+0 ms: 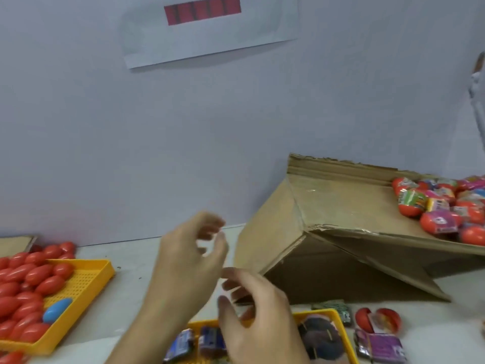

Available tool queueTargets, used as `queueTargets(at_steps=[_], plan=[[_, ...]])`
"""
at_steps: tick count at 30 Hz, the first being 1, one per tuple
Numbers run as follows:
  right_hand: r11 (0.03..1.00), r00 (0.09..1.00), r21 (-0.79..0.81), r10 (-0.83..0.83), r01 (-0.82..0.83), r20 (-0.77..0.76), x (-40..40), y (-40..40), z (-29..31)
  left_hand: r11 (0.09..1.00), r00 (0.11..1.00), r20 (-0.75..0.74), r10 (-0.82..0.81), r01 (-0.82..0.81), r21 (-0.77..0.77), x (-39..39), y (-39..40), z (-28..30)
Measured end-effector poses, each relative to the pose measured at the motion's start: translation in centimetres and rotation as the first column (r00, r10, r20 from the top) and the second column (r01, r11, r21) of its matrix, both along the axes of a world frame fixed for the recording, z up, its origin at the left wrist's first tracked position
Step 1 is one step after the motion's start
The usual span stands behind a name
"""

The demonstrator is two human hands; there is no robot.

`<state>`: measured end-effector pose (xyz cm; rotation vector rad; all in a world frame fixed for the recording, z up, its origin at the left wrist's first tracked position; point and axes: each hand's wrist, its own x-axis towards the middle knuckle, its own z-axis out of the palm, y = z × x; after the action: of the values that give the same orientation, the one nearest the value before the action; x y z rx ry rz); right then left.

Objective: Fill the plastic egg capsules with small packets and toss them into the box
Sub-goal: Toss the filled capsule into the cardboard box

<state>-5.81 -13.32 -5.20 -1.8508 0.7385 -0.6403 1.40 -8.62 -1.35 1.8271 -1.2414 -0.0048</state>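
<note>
My left hand hovers above the table at centre, fingers loosely curled and holding nothing. My right hand is just below it over a yellow tray of small packets, also empty with fingers spread. A tilted cardboard box at the right holds several filled red egg capsules. At the left, a second yellow tray carries several empty red capsule halves and one blue one. An open red capsule with a packet in it lies right of the packet tray.
A purple packet and a dark green packet lie loose on the white table by the tray. A grey wall with a taped paper sheet stands behind. Another cardboard piece shows at far left.
</note>
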Motion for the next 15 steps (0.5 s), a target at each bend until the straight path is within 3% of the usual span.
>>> queueTargets(at_steps=[1,2,5,10,15], plan=[[0.996,1.000,-0.090,-0.012,0.013,0.012,-4.3,0.0,-0.4,0.996,0.999,0.021,0.050,-0.052,0.071,2.0,1.2,-0.7],[1.000,0.988,-0.025,-0.013,0.017,0.153,-4.5,2.5,-1.8,0.990,0.994,0.046,0.098,-0.103,0.101,4.1,2.6,-1.5],[0.991,0.992,-0.089,-0.088,0.097,0.092,-4.8,2.4,-1.9,0.938,0.963,0.140,0.229,-0.256,0.233,10.1,6.7,-2.4],[0.987,0.982,-0.008,-0.159,0.160,0.101,-4.1,2.2,-2.7,0.815,0.850,0.190,0.492,-0.526,0.242,19.5,10.6,-1.4],[0.987,0.984,-0.012,-0.159,0.160,0.074,-3.9,2.1,-2.5,0.767,0.814,0.230,0.534,-0.580,0.272,25.7,10.4,-1.1]])
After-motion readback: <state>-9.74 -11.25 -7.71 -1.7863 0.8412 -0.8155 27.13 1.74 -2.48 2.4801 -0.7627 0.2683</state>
